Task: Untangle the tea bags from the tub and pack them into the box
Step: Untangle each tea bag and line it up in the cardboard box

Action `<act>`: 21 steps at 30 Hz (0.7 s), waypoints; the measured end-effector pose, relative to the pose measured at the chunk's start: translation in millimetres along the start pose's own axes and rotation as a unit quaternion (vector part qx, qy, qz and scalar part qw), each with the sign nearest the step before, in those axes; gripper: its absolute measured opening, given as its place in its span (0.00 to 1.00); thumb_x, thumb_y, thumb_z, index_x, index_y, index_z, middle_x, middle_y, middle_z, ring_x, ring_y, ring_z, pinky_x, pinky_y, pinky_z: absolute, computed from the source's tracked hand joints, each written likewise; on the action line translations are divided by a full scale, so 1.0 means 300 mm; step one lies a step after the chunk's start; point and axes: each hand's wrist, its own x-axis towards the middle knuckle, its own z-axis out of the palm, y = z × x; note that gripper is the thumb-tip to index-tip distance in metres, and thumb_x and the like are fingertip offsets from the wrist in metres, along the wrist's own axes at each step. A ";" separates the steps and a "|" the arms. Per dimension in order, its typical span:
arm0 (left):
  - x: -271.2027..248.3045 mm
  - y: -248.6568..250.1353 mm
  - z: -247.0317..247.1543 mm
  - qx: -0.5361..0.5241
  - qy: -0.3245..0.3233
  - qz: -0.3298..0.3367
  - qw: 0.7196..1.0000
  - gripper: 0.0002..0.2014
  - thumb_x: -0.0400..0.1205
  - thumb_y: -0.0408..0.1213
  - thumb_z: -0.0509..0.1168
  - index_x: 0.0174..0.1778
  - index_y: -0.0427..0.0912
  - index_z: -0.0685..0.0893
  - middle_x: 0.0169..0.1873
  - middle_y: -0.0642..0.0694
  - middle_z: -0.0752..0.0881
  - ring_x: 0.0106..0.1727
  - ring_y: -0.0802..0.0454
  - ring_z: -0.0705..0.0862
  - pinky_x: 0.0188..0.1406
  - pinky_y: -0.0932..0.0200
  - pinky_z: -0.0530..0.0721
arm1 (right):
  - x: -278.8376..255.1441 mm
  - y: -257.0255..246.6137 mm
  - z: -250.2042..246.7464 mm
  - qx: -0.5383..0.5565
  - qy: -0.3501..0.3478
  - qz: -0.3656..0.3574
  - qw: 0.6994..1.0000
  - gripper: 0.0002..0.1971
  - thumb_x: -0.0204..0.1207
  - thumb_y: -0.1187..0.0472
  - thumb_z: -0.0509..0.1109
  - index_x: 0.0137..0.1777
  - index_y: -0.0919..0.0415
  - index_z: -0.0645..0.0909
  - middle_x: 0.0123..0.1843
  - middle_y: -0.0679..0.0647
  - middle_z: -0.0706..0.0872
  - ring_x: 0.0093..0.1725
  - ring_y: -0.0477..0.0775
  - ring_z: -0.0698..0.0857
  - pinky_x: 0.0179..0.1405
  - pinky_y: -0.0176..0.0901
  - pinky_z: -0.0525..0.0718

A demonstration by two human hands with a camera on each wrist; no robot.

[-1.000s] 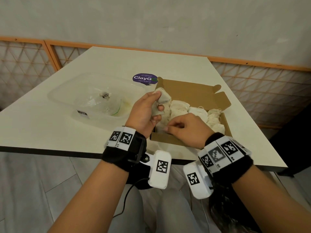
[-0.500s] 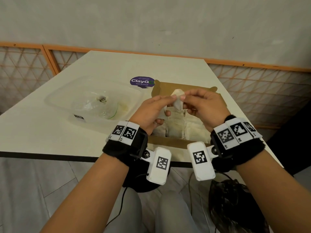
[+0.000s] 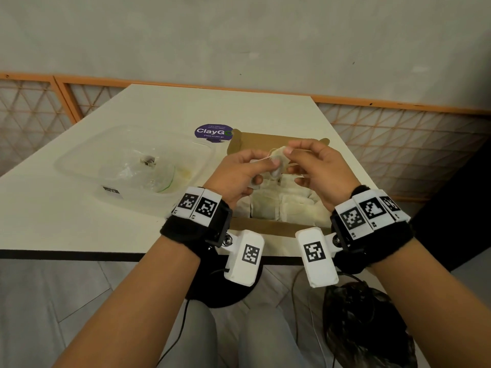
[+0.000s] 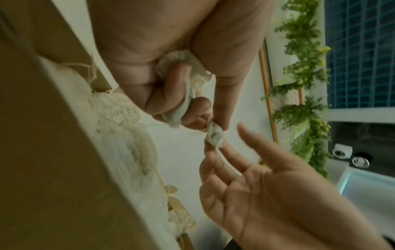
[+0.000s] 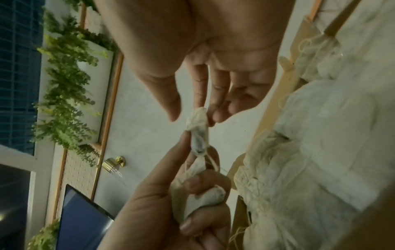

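Observation:
A crumpled white tea bag (image 3: 277,158) hangs above the open cardboard box (image 3: 265,229), held between both hands. My left hand (image 3: 265,170) grips its lower bulk in curled fingers, the tea bag (image 4: 181,108) squeezed in the fist, with a thin string running across the thumb. My right hand (image 3: 288,152) pinches the upper tip of the tea bag (image 5: 197,118) with thumb and forefinger. Several tea bags (image 3: 287,205) lie packed in the box below. The clear plastic tub (image 3: 79,166) stands to the left; it holds a clear bag and a small dark scrap.
A purple round sticker (image 3: 212,132) lies on the white table (image 3: 66,221) behind the box. The table's front edge runs just under my wrists. Orange-framed lattice panels and a grey wall close the back. A dark bag (image 3: 366,328) sits on the floor at right.
My right hand has come up out of the box and joined the left on the tea bag. Both hands now hold it higher over the box, slightly pulled apart.

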 end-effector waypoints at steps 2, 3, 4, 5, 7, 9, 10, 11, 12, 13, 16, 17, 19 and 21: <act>0.000 -0.002 0.009 0.049 0.009 0.021 0.999 0.07 0.75 0.36 0.74 0.38 0.49 0.82 0.31 0.49 0.83 0.25 0.59 0.71 0.16 0.71 0.66 | 0.009 -0.004 -0.013 -0.066 -0.002 -0.016 0.998 0.07 0.71 0.55 0.74 0.48 0.54 0.84 0.41 0.48 0.86 0.36 0.41 0.82 0.35 0.32 0.77; 0.001 -0.002 0.014 0.064 0.013 0.034 0.997 0.07 0.74 0.34 0.75 0.38 0.49 0.83 0.29 0.50 0.82 0.23 0.61 0.71 0.17 0.72 0.67 | 0.015 -0.007 -0.020 -0.085 0.001 -0.025 0.996 0.06 0.71 0.56 0.75 0.46 0.56 0.86 0.39 0.48 0.86 0.34 0.41 0.81 0.35 0.31 0.78; 0.004 -0.003 0.017 0.075 0.017 0.046 0.996 0.08 0.74 0.32 0.75 0.38 0.48 0.83 0.29 0.51 0.81 0.22 0.63 0.72 0.18 0.73 0.68 | 0.020 -0.011 -0.026 -0.094 0.012 -0.030 0.995 0.04 0.71 0.59 0.75 0.43 0.58 0.86 0.37 0.49 0.85 0.33 0.41 0.81 0.36 0.32 0.78; 0.006 -0.004 0.017 0.082 0.025 0.053 0.995 0.08 0.74 0.31 0.75 0.39 0.47 0.83 0.30 0.52 0.80 0.22 0.64 0.72 0.19 0.74 0.69 | 0.027 -0.013 -0.034 -0.097 0.028 -0.030 0.994 0.02 0.70 0.60 0.76 0.40 0.58 0.87 0.35 0.49 0.85 0.33 0.42 0.80 0.36 0.32 0.78; 0.008 -0.008 0.013 0.069 0.040 0.060 0.995 0.08 0.74 0.30 0.74 0.42 0.47 0.84 0.33 0.53 0.79 0.24 0.62 0.73 0.18 0.74 0.68 | 0.040 -0.014 -0.053 -0.092 0.056 -0.028 0.994 0.03 0.70 0.62 0.76 0.36 0.55 0.86 0.33 0.49 0.84 0.30 0.41 0.78 0.29 0.30 0.76; 0.007 -0.013 0.004 0.026 0.057 0.058 0.996 0.06 0.76 0.33 0.73 0.43 0.48 0.84 0.38 0.51 0.80 0.27 0.59 0.73 0.17 0.72 0.67 | 0.050 -0.010 -0.069 -0.075 0.069 -0.023 0.995 0.04 0.70 0.63 0.76 0.35 0.56 0.86 0.31 0.51 0.83 0.28 0.41 0.78 0.24 0.28 0.75; 0.006 -0.013 0.001 -0.001 0.068 0.058 0.996 0.03 0.77 0.37 0.72 0.43 0.49 0.84 0.39 0.51 0.82 0.27 0.59 0.73 0.16 0.72 0.66 | 0.053 -0.007 -0.075 -0.065 0.071 -0.019 0.995 0.04 0.70 0.64 0.76 0.36 0.57 0.86 0.31 0.53 0.83 0.27 0.42 0.79 0.23 0.28 0.75; 0.004 -0.011 0.000 -0.026 0.082 0.058 0.995 0.02 0.79 0.41 0.71 0.42 0.49 0.84 0.41 0.51 0.83 0.26 0.59 0.73 0.16 0.72 0.66 | 0.054 -0.006 -0.080 -0.056 0.069 -0.014 0.996 0.04 0.71 0.65 0.75 0.36 0.58 0.86 0.32 0.55 0.84 0.27 0.41 0.80 0.23 0.28 0.76; 0.007 -0.012 -0.003 -0.043 0.098 0.058 0.993 0.05 0.79 0.46 0.69 0.43 0.50 0.84 0.43 0.51 0.85 0.26 0.59 0.73 0.15 0.72 0.65 | 0.053 -0.005 -0.084 -0.047 0.063 -0.010 0.997 0.04 0.72 0.66 0.74 0.37 0.59 0.86 0.33 0.55 0.84 0.27 0.41 0.81 0.23 0.28 0.77; 0.011 -0.011 -0.004 -0.050 0.114 0.056 0.991 0.07 0.80 0.49 0.68 0.44 0.50 0.84 0.46 0.52 0.86 0.25 0.58 0.73 0.15 0.71 0.65 | 0.054 -0.005 -0.089 -0.041 0.057 -0.008 0.998 0.04 0.72 0.67 0.73 0.37 0.59 0.85 0.34 0.56 0.85 0.28 0.41 0.83 0.25 0.28 0.79; 0.023 -0.007 0.010 -0.018 0.114 0.066 0.991 0.06 0.79 0.43 0.70 0.49 0.48 0.84 0.50 0.50 0.85 0.24 0.60 0.74 0.17 0.72 0.68 | 0.054 -0.015 -0.099 -0.035 0.032 -0.011 0.999 0.05 0.73 0.66 0.73 0.37 0.57 0.85 0.38 0.56 0.88 0.32 0.44 0.86 0.26 0.29 0.79; 0.030 -0.009 0.018 0.005 0.106 0.071 0.992 0.10 0.78 0.39 0.71 0.54 0.45 0.83 0.50 0.50 0.85 0.24 0.62 0.76 0.19 0.72 0.70 | 0.054 -0.021 -0.101 -0.037 0.027 -0.013 0.999 0.06 0.72 0.66 0.73 0.36 0.56 0.85 0.39 0.56 0.88 0.33 0.46 0.85 0.24 0.29 0.77; 0.041 -0.012 0.041 0.047 0.093 0.097 0.990 0.18 0.75 0.38 0.75 0.60 0.43 0.81 0.53 0.49 0.84 0.36 0.63 0.82 0.27 0.71 0.77 | 0.054 -0.031 -0.103 -0.047 0.039 -0.018 0.998 0.06 0.72 0.65 0.73 0.35 0.56 0.85 0.34 0.53 0.88 0.29 0.44 0.84 0.21 0.29 0.74; 0.043 -0.017 0.067 0.089 0.093 0.131 0.983 0.20 0.71 0.41 0.78 0.56 0.46 0.80 0.55 0.51 0.84 0.53 0.60 0.82 0.43 0.62 0.82 | 0.056 -0.037 -0.107 -0.072 0.064 -0.026 0.995 0.06 0.72 0.65 0.73 0.36 0.56 0.83 0.30 0.49 0.87 0.25 0.41 0.83 0.23 0.29 0.76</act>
